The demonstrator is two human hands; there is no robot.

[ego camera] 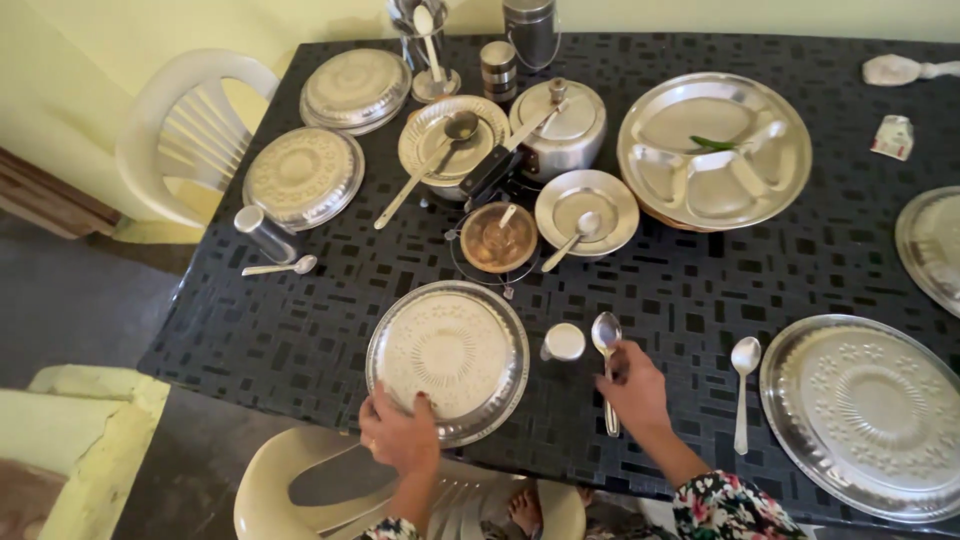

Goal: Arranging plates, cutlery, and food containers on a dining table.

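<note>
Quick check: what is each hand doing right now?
Left hand: fingers closed on the near rim of the plate.
Right hand: fingers closed on the handle of the spoon, which lies on the table.

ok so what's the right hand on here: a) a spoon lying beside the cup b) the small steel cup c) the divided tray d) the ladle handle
a: the right hand rests on the spoon lying just right of the small steel cup, while the left hand grips the near rim of the round plate.
</note>
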